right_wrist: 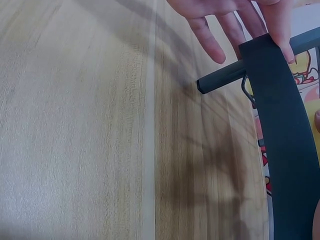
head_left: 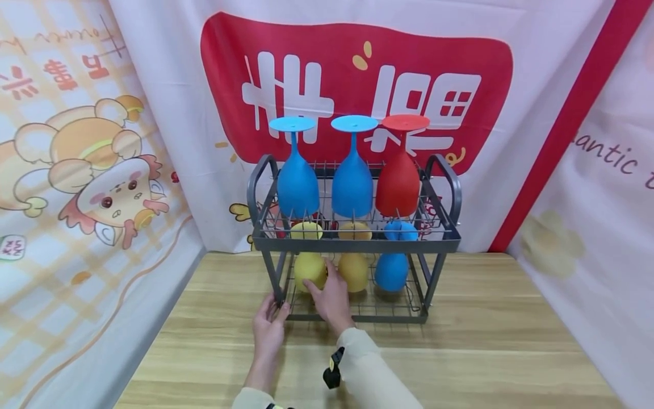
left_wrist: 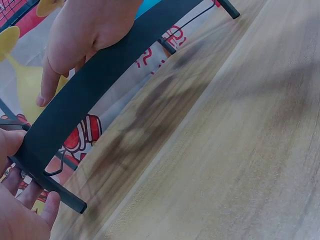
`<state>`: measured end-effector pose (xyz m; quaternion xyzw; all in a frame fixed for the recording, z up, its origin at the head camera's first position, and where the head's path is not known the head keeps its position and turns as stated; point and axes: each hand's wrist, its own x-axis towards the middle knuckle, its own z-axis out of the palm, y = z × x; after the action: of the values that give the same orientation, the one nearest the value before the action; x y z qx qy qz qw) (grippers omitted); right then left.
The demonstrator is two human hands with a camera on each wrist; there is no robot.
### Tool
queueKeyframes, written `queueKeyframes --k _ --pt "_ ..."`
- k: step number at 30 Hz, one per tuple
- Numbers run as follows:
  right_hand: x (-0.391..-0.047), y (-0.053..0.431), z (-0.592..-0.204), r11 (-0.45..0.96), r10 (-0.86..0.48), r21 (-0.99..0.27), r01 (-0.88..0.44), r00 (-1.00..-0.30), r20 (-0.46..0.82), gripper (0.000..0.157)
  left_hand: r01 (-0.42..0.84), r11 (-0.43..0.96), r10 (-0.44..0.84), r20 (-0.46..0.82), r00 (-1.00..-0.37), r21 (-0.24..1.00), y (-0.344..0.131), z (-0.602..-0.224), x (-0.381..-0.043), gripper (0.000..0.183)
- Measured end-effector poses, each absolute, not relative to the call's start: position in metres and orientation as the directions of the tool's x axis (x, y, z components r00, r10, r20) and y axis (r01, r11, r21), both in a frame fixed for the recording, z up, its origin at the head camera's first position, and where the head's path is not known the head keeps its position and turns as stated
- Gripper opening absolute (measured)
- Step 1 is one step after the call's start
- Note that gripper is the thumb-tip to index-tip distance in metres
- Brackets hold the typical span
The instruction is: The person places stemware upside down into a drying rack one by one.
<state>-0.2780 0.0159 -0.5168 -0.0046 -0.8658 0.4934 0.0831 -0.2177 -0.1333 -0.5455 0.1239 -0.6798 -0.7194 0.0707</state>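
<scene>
A dark two-tier rack (head_left: 357,245) holds upside-down goblets. My left hand (head_left: 268,328) grips its lower front left corner; in the left wrist view the thumb lies on the bar and the fingers are around the leg (left_wrist: 60,195). My right hand (head_left: 334,298) reaches into the lower tier and holds the yellow goblet (head_left: 306,267), thumb on the front of the bowl, fingers at its right side. Beside it stand an orange-yellow goblet (head_left: 355,275) and a blue goblet (head_left: 392,272). The fingertips' far side is hidden.
On the upper tier stand two blue goblets, one at the left (head_left: 298,184) and one in the middle (head_left: 352,184), and a red goblet (head_left: 398,184). The rack stands on a wooden table (head_left: 485,341). Printed cloth (head_left: 174,45) hangs behind and at both sides.
</scene>
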Motion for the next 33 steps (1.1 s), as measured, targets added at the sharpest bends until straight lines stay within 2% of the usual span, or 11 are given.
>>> queueKeyframes --k 7,16,22,26,29,33 --pt "-0.272 0.016 -0.517 0.507 0.100 -0.860 -0.056 -0.987 0.124 0.082 -0.076 -0.071 -0.283 -0.093 -0.955 0.995 -0.136 -0.549 -0.216 0.053" --pt "-0.261 0.019 -0.519 0.458 0.142 -0.882 -0.114 -0.970 0.199 0.074 -0.081 -0.083 -0.276 -0.101 -0.956 0.993 -0.137 -0.551 -0.213 0.053" --pt "-0.245 0.035 -0.512 0.369 0.147 -0.917 -0.150 -0.965 0.217 0.070 -0.075 -0.084 -0.277 -0.096 -0.956 0.994 -0.135 -0.550 -0.211 0.053" --pt "-0.227 0.058 -0.510 0.385 0.093 -0.906 -0.177 -0.969 0.229 0.069 -0.085 -0.078 -0.269 -0.103 -0.958 0.993 -0.134 -0.549 -0.210 0.054" --pt "-0.206 0.084 -0.509 0.418 0.030 -0.881 -0.222 -0.966 0.257 0.068 -0.090 -0.022 -0.257 -0.092 -0.962 0.996 -0.137 -0.549 -0.207 0.053" --pt "-0.179 0.131 -0.508 0.522 -0.051 -0.787 -0.330 -0.933 0.357 0.064 -0.080 0.152 -0.219 -0.045 -0.975 0.985 -0.148 -0.547 -0.205 0.052"
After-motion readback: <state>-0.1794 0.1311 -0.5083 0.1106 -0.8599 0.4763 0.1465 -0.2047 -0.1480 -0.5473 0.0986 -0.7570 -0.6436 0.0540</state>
